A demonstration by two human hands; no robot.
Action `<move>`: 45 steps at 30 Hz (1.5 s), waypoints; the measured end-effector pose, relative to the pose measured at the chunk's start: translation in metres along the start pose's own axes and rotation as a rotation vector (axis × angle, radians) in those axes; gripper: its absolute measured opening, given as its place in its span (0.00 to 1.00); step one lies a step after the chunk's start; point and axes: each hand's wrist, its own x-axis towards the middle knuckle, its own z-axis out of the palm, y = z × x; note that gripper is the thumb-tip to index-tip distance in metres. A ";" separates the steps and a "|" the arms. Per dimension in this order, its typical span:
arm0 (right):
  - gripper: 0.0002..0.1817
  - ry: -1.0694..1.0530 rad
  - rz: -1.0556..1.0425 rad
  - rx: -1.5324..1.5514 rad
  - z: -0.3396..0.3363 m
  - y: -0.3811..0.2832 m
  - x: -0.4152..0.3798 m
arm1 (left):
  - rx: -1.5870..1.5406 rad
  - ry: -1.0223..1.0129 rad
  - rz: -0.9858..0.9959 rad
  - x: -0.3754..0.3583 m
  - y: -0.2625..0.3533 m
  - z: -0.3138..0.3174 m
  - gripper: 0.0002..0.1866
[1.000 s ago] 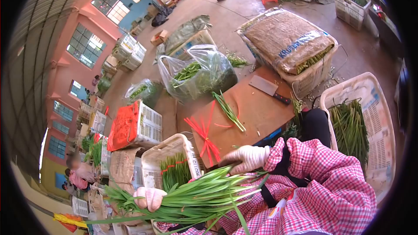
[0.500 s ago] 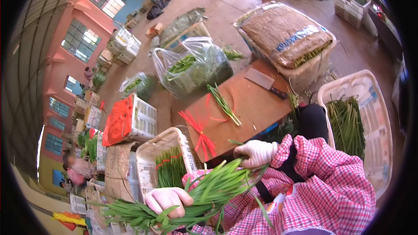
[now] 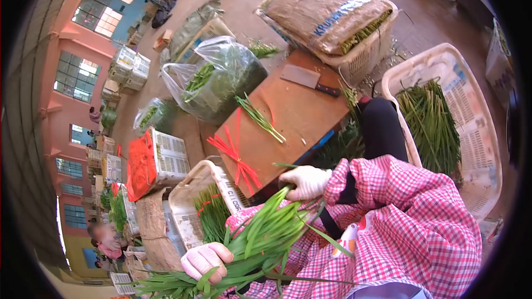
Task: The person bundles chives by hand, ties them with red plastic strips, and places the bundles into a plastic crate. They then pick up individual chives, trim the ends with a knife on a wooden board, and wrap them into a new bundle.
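Leaves (image 3: 271, 224), long and green, are held in a bunch; the left hand (image 3: 206, 262) is wrapped round the floppy end, and the right hand (image 3: 305, 181) is curled tight on the other end, near the brown board (image 3: 299, 108); on that board lie red strips (image 3: 238, 159), a few green stalks (image 3: 260, 118) and a big knife (image 3: 300, 76). Next to the board, a white basket (image 3: 183, 207) holds greens (image 3: 213, 218) with red ties; past the board sit a big clear bag (image 3: 221, 83) and a crate (image 3: 368, 52) with a brown sack (image 3: 327, 14) on top; a long basket (image 3: 474, 133) with more stems (image 3: 429, 124) stands by the dark knee (image 3: 382, 133).
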 end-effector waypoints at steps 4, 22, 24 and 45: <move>0.20 -0.040 0.185 0.424 0.003 0.000 -0.008 | -0.031 -0.009 0.055 -0.018 0.001 0.001 0.11; 0.09 0.354 0.206 0.314 0.018 0.033 -0.015 | 0.027 0.271 -0.064 0.022 -0.033 0.029 0.09; 0.10 0.433 0.443 0.412 0.015 0.036 -0.007 | 0.025 0.110 0.003 0.007 -0.026 0.021 0.10; 0.16 -0.175 -0.101 -0.501 -0.090 0.001 -0.063 | -0.226 0.532 0.281 -0.045 0.061 0.021 0.17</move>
